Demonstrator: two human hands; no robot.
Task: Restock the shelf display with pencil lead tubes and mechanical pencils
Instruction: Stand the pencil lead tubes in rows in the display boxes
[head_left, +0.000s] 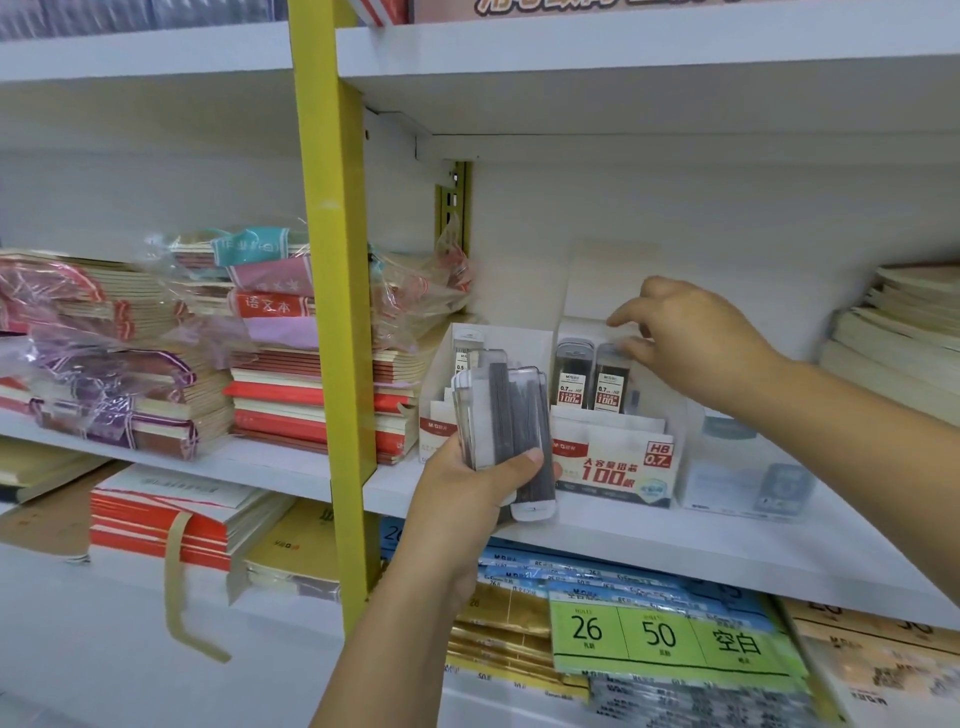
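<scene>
My left hand (470, 488) is closed around a bundle of clear lead tubes (506, 415) with dark leads, held upright in front of the shelf. Behind it stands a white 0.5 display box (441, 415) with one tube in it. To its right is the white 0.7 HB display box (613, 462), with two labelled tubes (592, 376) upright in its back row. My right hand (685, 338) reaches over that box, thumb and fingertips pinched on the cap of the right-hand tube (612, 379).
A yellow upright post (337, 291) divides the shelf (675, 540). Stacks of wrapped notebooks (291, 364) fill the left side. A translucent box (748, 467) stands right of the displays, paper stacks (898, 332) at far right. Packs with green labels (660, 634) lie below.
</scene>
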